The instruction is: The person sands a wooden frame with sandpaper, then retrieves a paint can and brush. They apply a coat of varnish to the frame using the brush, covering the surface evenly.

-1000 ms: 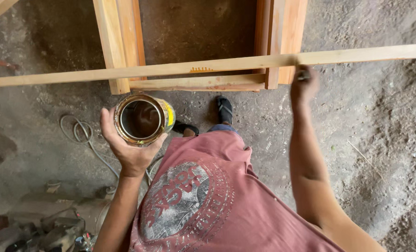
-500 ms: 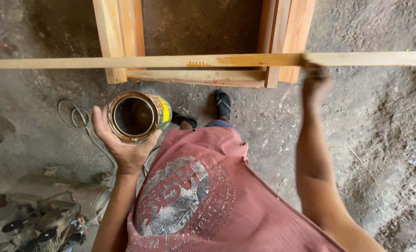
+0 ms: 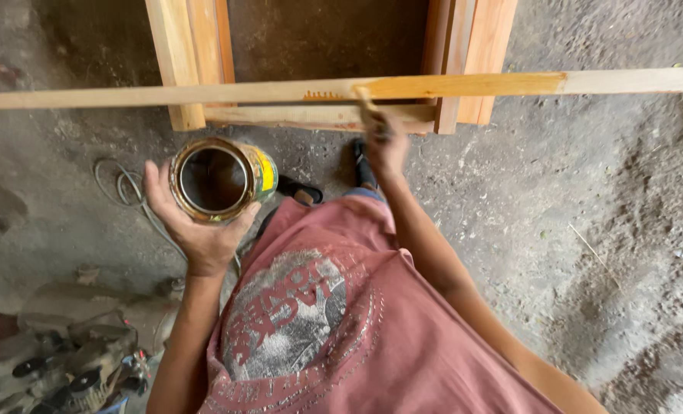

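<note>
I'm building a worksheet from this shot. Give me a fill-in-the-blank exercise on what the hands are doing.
1. The left hand holds an open ____ from below.
2. The right hand holds a brush against the long wooden ____.
3. On the floor beside the left hand lies a coiled ____.

Missing words: can; strip; cable

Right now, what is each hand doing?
Left hand: closed around an open can.
Right hand: closed on a brush at the slat.
</note>
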